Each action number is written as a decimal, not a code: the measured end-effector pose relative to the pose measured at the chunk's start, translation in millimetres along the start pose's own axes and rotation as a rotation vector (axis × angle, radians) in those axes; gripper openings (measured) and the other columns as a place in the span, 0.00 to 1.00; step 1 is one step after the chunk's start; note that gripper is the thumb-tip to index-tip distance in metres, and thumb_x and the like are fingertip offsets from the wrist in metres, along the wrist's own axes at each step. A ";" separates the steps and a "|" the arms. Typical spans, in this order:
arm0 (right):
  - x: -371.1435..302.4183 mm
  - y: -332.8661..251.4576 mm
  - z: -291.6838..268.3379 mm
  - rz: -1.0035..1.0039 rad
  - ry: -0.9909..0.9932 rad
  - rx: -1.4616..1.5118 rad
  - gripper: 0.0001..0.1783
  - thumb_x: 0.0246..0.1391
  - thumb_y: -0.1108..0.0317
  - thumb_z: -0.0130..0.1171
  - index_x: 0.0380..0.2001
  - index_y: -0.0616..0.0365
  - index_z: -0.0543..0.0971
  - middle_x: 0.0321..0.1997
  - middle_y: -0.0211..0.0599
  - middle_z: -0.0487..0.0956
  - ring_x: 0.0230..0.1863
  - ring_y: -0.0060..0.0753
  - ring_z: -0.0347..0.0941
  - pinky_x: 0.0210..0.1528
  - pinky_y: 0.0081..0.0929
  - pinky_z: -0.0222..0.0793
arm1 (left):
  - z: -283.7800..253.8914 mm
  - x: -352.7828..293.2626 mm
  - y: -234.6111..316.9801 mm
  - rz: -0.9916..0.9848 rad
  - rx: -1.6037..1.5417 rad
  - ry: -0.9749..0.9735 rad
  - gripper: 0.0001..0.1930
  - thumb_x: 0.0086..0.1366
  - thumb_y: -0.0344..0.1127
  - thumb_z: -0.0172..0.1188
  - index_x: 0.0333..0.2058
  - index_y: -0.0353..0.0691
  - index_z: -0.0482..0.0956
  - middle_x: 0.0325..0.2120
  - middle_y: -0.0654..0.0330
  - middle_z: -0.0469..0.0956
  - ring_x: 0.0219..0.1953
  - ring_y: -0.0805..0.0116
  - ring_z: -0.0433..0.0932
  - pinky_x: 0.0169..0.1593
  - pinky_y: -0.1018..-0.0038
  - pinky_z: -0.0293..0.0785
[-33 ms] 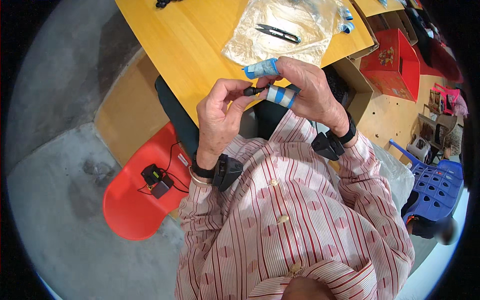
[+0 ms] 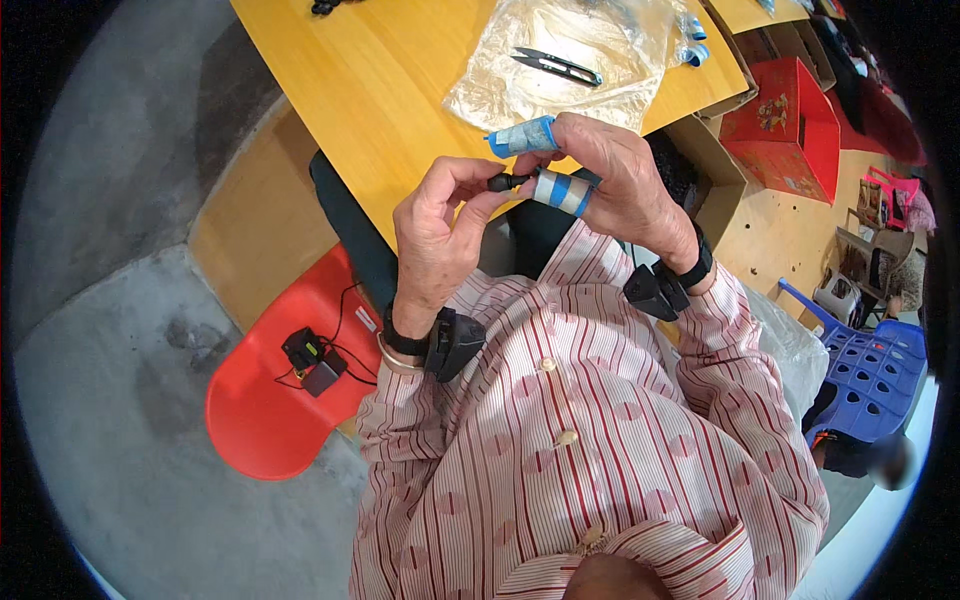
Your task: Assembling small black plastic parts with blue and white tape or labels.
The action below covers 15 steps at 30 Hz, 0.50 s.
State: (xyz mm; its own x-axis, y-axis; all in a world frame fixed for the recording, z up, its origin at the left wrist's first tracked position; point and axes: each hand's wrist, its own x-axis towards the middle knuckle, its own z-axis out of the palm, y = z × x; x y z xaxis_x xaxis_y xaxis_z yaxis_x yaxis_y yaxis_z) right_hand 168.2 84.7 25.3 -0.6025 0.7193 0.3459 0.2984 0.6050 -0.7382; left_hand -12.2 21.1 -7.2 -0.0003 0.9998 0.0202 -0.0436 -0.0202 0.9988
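Note:
Between my hands is a small black rounded part with a narrow end toward the right; its exact kind is too small to tell. My left hand pinches its thick end between thumb and forefinger. At the narrow end, my right hand has its fingertips closed in, partly hiding that end. Blue and pale tape wraps the right thumb, and a blue taped wrap covers a right finger. Beyond the hands, black thread snips lie on a clear plastic bag.
The yellow table reaches its near edge just under my hands. Blue tape rolls sit at the bag's right. To the right stand an open cardboard box and a red box. A red chair holds black devices with cables.

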 end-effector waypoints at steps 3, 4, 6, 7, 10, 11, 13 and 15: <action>-1.0 2.3 0.6 -0.007 0.008 0.008 0.19 0.41 0.71 0.68 0.40 0.57 0.78 0.30 0.31 0.80 0.32 0.34 0.77 0.36 0.26 0.72 | 0.1 0.9 -0.7 0.042 0.078 0.016 0.07 0.59 0.21 0.59 0.36 0.31 0.74 0.29 0.60 0.79 0.32 0.75 0.78 0.38 0.80 0.73; -0.9 2.3 -0.3 -0.031 -0.006 0.001 0.20 0.40 0.73 0.67 0.40 0.58 0.76 0.29 0.33 0.79 0.32 0.35 0.77 0.35 0.28 0.72 | 0.0 1.0 -0.6 0.047 0.109 0.015 0.07 0.58 0.21 0.60 0.36 0.31 0.74 0.29 0.60 0.79 0.32 0.75 0.79 0.37 0.79 0.74; -1.0 2.2 -0.6 -0.054 -0.020 -0.004 0.21 0.40 0.76 0.66 0.41 0.59 0.75 0.29 0.34 0.78 0.32 0.37 0.76 0.34 0.30 0.72 | 0.2 1.0 -2.2 0.050 0.140 0.015 0.07 0.58 0.22 0.60 0.35 0.32 0.74 0.28 0.60 0.79 0.31 0.74 0.79 0.36 0.79 0.74; -1.3 1.4 -0.2 -0.041 -0.017 0.003 0.20 0.40 0.76 0.66 0.40 0.59 0.75 0.29 0.34 0.78 0.32 0.37 0.76 0.34 0.30 0.72 | 0.4 0.8 -3.4 0.049 0.140 0.019 0.06 0.58 0.22 0.60 0.35 0.32 0.74 0.28 0.60 0.79 0.31 0.74 0.79 0.36 0.79 0.74; -3.0 0.4 1.2 -0.021 -0.010 0.007 0.20 0.40 0.76 0.66 0.40 0.59 0.75 0.29 0.35 0.78 0.32 0.37 0.76 0.34 0.30 0.72 | 1.6 -0.5 -3.7 0.064 0.159 0.026 0.06 0.58 0.23 0.60 0.35 0.33 0.75 0.27 0.59 0.79 0.30 0.72 0.79 0.36 0.78 0.74; -4.1 0.6 1.8 -0.013 -0.003 0.002 0.20 0.40 0.77 0.65 0.40 0.59 0.75 0.30 0.35 0.78 0.32 0.37 0.76 0.34 0.30 0.72 | 2.1 -0.8 -4.0 0.082 0.178 0.025 0.06 0.58 0.23 0.60 0.34 0.33 0.75 0.28 0.58 0.79 0.30 0.71 0.80 0.36 0.78 0.74; -5.8 0.5 2.5 -0.012 -0.002 0.003 0.19 0.40 0.77 0.65 0.39 0.60 0.75 0.30 0.35 0.77 0.32 0.38 0.75 0.34 0.31 0.71 | 2.3 -1.7 -6.2 0.090 0.187 0.025 0.06 0.57 0.22 0.60 0.34 0.33 0.75 0.28 0.58 0.79 0.30 0.70 0.80 0.36 0.77 0.75; -6.5 0.1 3.7 -0.013 -0.002 0.007 0.18 0.40 0.77 0.65 0.38 0.60 0.75 0.30 0.35 0.77 0.32 0.39 0.75 0.34 0.31 0.71 | 2.5 -3.2 -6.9 0.098 0.199 0.028 0.06 0.57 0.22 0.60 0.34 0.33 0.75 0.28 0.57 0.79 0.31 0.69 0.80 0.36 0.77 0.75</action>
State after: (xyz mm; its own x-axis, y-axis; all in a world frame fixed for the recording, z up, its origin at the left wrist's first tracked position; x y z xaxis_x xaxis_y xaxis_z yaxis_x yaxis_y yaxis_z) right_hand 169.4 78.8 20.8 -0.6075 0.7109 0.3543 0.2858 0.6118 -0.7376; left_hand -9.3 18.0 -14.1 -0.0224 0.9927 0.1188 0.1561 -0.1139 0.9812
